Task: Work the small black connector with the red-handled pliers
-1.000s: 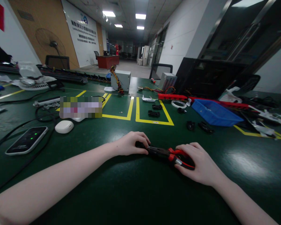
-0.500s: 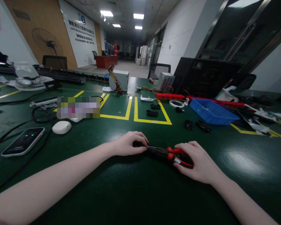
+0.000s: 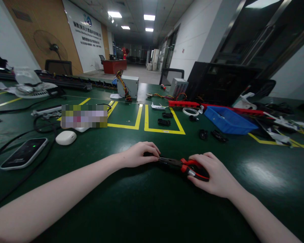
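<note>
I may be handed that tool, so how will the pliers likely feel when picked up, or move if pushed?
The pliers should feel stiff and fairly heavy for their size: the dark nose looks like metal. The red-and-black handles, in the right hand, look coated, so probably not slippery. Those spread handles suggest sliding rather than rolling.

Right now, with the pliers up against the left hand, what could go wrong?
1. Pinch: the pliers end right at the left hand, so a slip might nip skin.
2. Lost grip: that hand mostly hides the dark part; it could twist free if the right hand pulls hard.
3. Drop: a small dark piece may be hard to spot on the dark green table.
</note>
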Tool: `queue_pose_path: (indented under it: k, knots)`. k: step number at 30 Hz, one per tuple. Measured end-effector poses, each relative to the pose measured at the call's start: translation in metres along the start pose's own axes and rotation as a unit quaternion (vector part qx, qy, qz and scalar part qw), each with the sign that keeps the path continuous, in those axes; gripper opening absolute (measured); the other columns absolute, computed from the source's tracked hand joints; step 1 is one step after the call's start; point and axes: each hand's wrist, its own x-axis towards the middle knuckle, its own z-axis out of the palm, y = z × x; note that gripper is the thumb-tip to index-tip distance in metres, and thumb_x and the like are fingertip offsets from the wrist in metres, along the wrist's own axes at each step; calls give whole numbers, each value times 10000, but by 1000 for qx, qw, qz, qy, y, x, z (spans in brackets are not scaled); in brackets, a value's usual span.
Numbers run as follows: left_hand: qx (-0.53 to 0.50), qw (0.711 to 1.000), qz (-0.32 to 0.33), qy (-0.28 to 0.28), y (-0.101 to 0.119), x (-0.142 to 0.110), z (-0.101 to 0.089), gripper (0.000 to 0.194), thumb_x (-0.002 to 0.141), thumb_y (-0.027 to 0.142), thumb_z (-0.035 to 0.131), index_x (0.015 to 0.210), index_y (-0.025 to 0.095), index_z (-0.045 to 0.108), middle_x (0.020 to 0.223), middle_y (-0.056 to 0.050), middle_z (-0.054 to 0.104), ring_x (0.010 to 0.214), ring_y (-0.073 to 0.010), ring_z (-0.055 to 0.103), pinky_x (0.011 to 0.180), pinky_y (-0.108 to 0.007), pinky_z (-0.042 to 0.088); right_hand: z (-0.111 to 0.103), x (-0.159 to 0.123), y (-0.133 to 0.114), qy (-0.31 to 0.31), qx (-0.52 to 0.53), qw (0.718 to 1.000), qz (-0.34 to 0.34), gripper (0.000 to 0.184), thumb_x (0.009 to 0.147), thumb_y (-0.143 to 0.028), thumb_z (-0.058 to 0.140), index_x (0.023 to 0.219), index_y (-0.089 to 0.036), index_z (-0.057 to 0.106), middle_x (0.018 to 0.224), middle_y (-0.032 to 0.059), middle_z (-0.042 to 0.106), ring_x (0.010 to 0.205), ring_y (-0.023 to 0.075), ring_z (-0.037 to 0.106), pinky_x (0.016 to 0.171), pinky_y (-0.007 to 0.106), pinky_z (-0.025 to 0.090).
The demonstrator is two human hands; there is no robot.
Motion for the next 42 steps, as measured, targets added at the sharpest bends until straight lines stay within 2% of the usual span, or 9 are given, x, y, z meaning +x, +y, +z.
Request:
queue_pose_path:
  k: [9,24,42]
  knots:
    - [33,999,4,10,3,0,2,127,900,197,583,978,149,672,1107,-77,625,1017,-180,597,899,-327,478,1,0,0,-6,-4,1000,7,334,768,-446,620,1020,-231,580,912,57,684,731,200,589,682,372,443]
    - [16,1000,-1,-3,3,-2,0,128,849,244,661,950,170,688,1142,-72,622,1062,-201,582,936,-371,461,2,-1,-1,-7,6,1000,14,340,775,-442,614,1035,-226,576,910,63,676,735,201,585,666,366,447]
    - [7,1000,3,9,-4,-1,3,104,844,236,674,913,158,681,1133,-63,624,1042,-183,589,905,-339,475,1,0,-6,-9,8,1000,26,336,754,-418,625,1018,-215,584,904,61,676,748,199,589,692,361,448]
